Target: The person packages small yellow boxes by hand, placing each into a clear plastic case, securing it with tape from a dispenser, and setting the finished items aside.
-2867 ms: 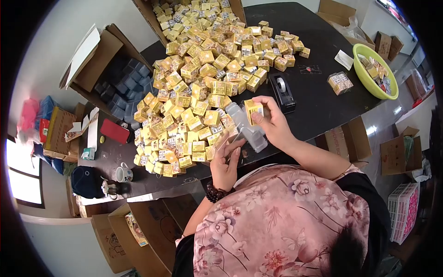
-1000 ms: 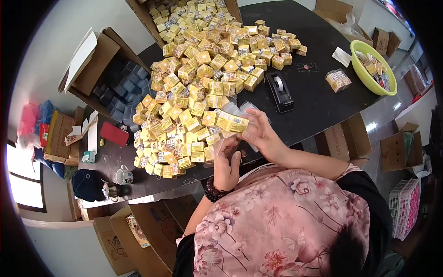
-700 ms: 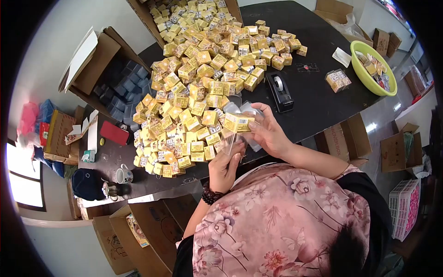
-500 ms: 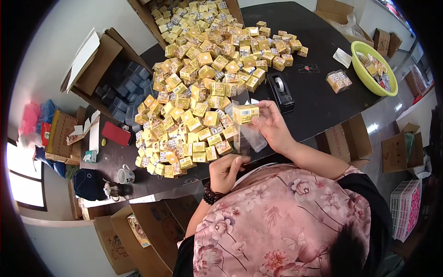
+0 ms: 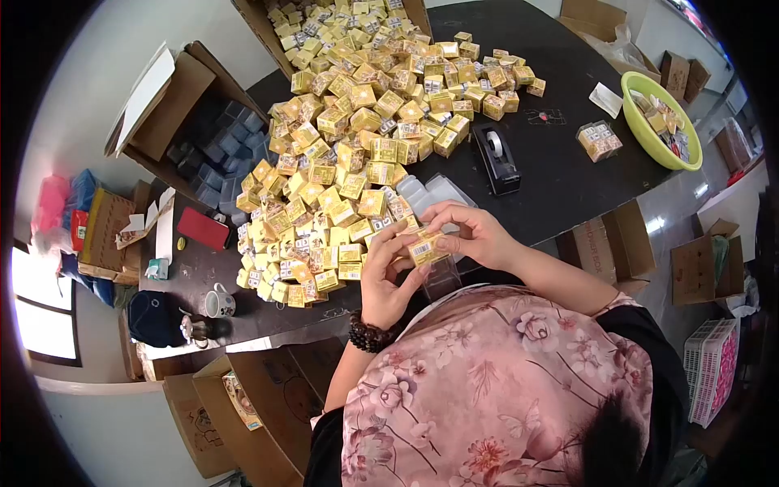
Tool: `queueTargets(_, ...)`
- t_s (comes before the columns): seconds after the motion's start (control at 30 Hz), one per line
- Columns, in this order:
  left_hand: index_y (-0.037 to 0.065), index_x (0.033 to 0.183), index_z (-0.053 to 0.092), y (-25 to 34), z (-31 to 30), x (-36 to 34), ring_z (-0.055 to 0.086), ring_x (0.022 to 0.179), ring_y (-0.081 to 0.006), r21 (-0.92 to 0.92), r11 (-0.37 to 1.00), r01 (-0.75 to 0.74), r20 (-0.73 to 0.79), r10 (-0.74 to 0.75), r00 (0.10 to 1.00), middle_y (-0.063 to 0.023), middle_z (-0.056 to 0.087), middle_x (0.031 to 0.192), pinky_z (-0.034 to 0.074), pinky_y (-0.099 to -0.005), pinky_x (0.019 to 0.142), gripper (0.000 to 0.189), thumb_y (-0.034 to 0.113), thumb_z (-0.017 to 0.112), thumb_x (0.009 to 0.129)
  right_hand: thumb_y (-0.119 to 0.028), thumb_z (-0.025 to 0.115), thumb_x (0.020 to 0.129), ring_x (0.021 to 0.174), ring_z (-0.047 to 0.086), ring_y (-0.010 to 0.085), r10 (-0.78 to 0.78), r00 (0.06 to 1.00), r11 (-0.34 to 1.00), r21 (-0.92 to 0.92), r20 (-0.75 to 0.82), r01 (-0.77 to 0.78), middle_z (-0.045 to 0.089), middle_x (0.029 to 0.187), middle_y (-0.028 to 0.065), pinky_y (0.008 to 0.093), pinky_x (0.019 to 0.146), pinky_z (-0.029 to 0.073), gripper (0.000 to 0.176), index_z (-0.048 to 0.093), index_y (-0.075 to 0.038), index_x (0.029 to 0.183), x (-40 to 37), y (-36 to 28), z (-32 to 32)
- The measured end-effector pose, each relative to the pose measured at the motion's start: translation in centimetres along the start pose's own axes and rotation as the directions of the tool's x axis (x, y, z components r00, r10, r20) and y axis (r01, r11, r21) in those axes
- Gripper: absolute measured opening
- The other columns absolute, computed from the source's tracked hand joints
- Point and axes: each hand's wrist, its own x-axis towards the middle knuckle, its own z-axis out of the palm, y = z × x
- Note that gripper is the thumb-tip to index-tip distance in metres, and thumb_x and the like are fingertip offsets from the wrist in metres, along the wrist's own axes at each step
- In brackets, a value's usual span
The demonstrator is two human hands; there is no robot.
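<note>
Between my two hands, close to the table's near edge, is a small yellow box [image 5: 423, 249] with a barcode on its upward side. My left hand [image 5: 385, 277], wearing a dark bead bracelet, has its thumb and fingers on the box's left side. From the right, my right hand [image 5: 477, 237] pinches the same box with thumb and fingertips. A clear plastic case [image 5: 443, 278] shows just below the box, partly hidden by my hands. Beyond my right hand lie more clear plastic cases [image 5: 436, 193]. A large heap of similar yellow boxes [image 5: 333, 174] spreads past my left hand.
A black tape dispenser [image 5: 497, 161] stands right of the heap. Farther right are a wrapped pack of boxes [image 5: 599, 141] and a yellow-green basin [image 5: 694, 154]. At left are a carton of clear cases [image 5: 213, 166], a red phone-like object [image 5: 203, 231] and a mug [image 5: 219, 302].
My right hand has brought the yellow box down towards me and tilted it. My left hand has risen from the table edge and taken hold of the box too.
</note>
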Motion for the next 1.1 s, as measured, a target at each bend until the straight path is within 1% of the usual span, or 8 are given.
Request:
queueTargets(0.1, -0.001, 0.123, 0.046, -0.1, 0.3, 0.0, 0.060, 0.104, -0.0186, 0.071, 0.997, 0.004, -0.040, -0.001, 0.999, -0.0148, 0.046, 0.132, 0.055, -0.0307, 0.085, 0.047, -0.009, 0.066, 0.082, -0.006, 0.064, 0.091, 0.114, 0.053, 0.0171, 0.022, 1.000, 0.992, 0.123, -0.004, -0.021, 0.056, 0.121, 0.0104, 0.0304, 0.096, 0.046, 0.015, 0.059, -0.002, 0.104, 0.4, -0.9, 0.3)
queueTargets(0.23, 0.003, 0.124, 0.038, -0.2, 1.0, 0.1, 0.057, 0.108, -0.0183, -0.124, 0.992, -0.008, -0.110, -0.005, 0.994, -0.0140, 0.048, 0.130, 0.052, -0.0287, 0.085, 0.048, -0.009, 0.062, 0.085, -0.006, 0.064, 0.091, 0.109, 0.057, 0.0167, 0.043, 0.998, 0.964, 0.264, -0.042, -0.031, 0.059, 0.117, 0.0094, 0.0307, 0.094, 0.047, 0.011, 0.058, -0.002, 0.099, 0.9, -1.5, 0.0)
queueTargets(0.3, 0.003, 0.124, 0.037, -0.2, 1.1, 0.3, 0.058, 0.106, -0.0174, -0.113, 0.994, -0.009, -0.111, -0.004, 0.994, -0.0144, 0.049, 0.129, 0.052, -0.0277, 0.083, 0.048, -0.009, 0.062, 0.085, -0.006, 0.066, 0.090, 0.104, 0.060, 0.0148, 0.170, 0.985, 0.968, 0.184, 0.023, -0.172, 0.062, 0.111, 0.0077, 0.0289, 0.092, 0.048, 0.013, 0.061, -0.002, 0.101, 1.3, -2.2, -0.2)
queueTargets(0.4, -0.001, 0.121, 0.038, 0.0, 1.2, 0.4, 0.061, 0.102, -0.0194, 0.081, 0.997, -0.010, -0.118, 0.020, 0.993, -0.0161, 0.051, 0.127, 0.055, -0.0312, 0.082, 0.046, -0.010, 0.063, 0.084, -0.004, 0.068, 0.088, 0.097, 0.062, 0.0120, 0.095, 0.995, 0.995, -0.035, 0.015, -0.094, 0.064, 0.104, 0.0058, 0.0251, 0.087, 0.049, 0.013, 0.066, -0.002, 0.101, 2.0, -1.6, -0.4)
queueTargets(0.63, -0.002, 0.127, 0.037, 0.5, 0.7, 0.3, 0.058, 0.110, -0.0195, 0.156, 0.988, -0.015, -0.065, 0.026, 0.998, -0.0151, 0.051, 0.128, 0.053, -0.0306, 0.088, 0.052, -0.011, 0.063, 0.083, -0.002, 0.067, 0.088, 0.092, 0.062, 0.0112, 0.135, 0.989, 0.984, 0.124, -0.065, -0.126, 0.065, 0.094, 0.0045, 0.0240, 0.082, 0.048, 0.009, 0.071, -0.002, 0.096, 2.1, -1.4, -0.1)
queueTargets(0.93, 0.002, 0.126, 0.048, 0.3, 0.1, 0.3, 0.056, 0.108, -0.0164, 0.287, 0.958, -0.011, -0.032, 0.021, 0.999, -0.0104, 0.051, 0.127, 0.050, -0.0276, 0.086, 0.042, -0.009, 0.060, 0.086, -0.001, 0.065, 0.088, 0.098, 0.062, 0.0161, 0.064, 0.998, 0.981, -0.181, 0.005, -0.062, 0.063, 0.098, 0.0074, 0.0278, 0.084, 0.049, 0.009, 0.068, 0.000, 0.097, 1.5, -2.3, 0.2)
queueTargets(1.0, 0.002, 0.126, 0.049, 0.1, -0.3, 0.3, 0.056, 0.105, -0.0150, 0.351, 0.933, -0.072, 0.000, 0.077, 0.997, -0.0078, 0.051, 0.127, 0.048, -0.0260, 0.085, 0.040, -0.008, 0.058, 0.088, -0.001, 0.064, 0.088, 0.103, 0.061, 0.0201, -0.180, 0.983, 0.919, -0.353, 0.027, 0.178, 0.062, 0.102, 0.0092, 0.0303, 0.086, 0.049, 0.014, 0.067, 0.001, 0.102, 1.1, -2.2, 1.1)
queueTargets(1.1, 0.002, 0.127, 0.047, -1.2, -0.7, -0.3, 0.056, 0.105, -0.0151, 0.263, 0.965, 0.014, -0.034, -0.005, 0.999, -0.0077, 0.050, 0.127, 0.048, -0.0256, 0.087, 0.039, -0.007, 0.056, 0.090, -0.003, 0.064, 0.089, 0.105, 0.060, 0.0224, -0.143, 0.986, 0.929, -0.331, 0.084, 0.163, 0.061, 0.104, 0.0095, 0.0311, 0.088, 0.048, 0.020, 0.066, -0.001, 0.109, 1.3, -0.7, 0.6)
